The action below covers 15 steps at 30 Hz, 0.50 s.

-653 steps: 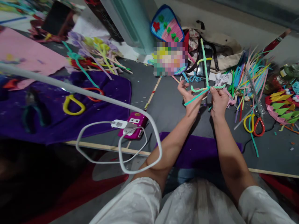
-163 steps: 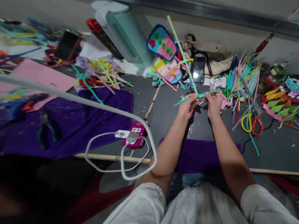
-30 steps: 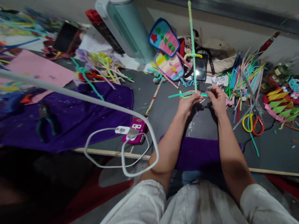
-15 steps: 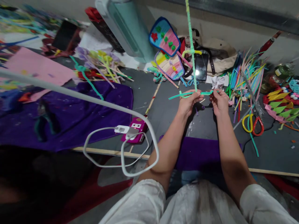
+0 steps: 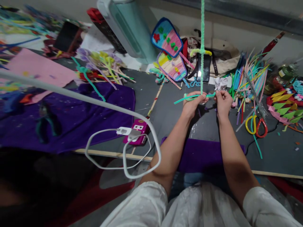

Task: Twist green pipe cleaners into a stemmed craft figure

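Observation:
A green fuzzy craft stem (image 5: pixel 180 100) lies nearly level across my fingers, its free end sticking out to the left. My left hand (image 5: pixel 192 105) is closed round it, fingers pinched near its middle. The fingertips of my right hand (image 5: pixel 223 102) pinch its other end, a small gap from the left hand. From the left hand a long light-green twisted stem (image 5: pixel 202 69) rises upright past the top edge of the view. A short yellow piece (image 5: pixel 207 52) crosses it partway up. What lies inside the palms is hidden.
Scissors (image 5: pixel 261 127) and bundled craft stems (image 5: pixel 255 77) are at the right. A magenta socket block (image 5: pixel 139 132) with a looping white cable (image 5: pixel 111 108) is at left, beside pliers (image 5: pixel 47 124) on purple cloth (image 5: pixel 113 94). A teal jug (image 5: pixel 132 31) stands behind.
The upright green stem has shifted right and stands straighter. My left hand has moved slightly right, and the level stem's free end with it. My right hand has hardly moved.

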Tool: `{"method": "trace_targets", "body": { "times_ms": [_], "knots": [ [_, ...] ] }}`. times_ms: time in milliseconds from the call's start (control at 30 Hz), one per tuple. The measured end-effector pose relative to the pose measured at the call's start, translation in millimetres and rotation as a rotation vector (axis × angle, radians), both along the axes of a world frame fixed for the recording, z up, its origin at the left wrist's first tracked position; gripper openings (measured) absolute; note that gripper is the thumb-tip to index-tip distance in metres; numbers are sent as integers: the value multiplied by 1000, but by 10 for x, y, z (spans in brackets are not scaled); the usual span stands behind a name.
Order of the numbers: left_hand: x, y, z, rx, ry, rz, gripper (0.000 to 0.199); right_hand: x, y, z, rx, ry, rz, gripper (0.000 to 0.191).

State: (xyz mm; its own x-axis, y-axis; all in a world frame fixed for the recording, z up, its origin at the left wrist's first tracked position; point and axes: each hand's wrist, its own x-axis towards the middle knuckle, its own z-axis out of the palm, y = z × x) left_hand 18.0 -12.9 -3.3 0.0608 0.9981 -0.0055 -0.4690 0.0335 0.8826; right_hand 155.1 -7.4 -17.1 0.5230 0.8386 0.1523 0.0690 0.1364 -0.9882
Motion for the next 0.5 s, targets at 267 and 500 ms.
{"method": "trace_targets", "body": {
  "times_ms": [267, 500],
  "knots": [
    [-2, -13, 5, 46, 29, 12, 14, 49, -89, 111, 50, -315, 30, 18],
    [-35, 34, -22, -12, 6, -19, 20, 110, -57, 95, 38, -174, 165, 23]
  ]
}}
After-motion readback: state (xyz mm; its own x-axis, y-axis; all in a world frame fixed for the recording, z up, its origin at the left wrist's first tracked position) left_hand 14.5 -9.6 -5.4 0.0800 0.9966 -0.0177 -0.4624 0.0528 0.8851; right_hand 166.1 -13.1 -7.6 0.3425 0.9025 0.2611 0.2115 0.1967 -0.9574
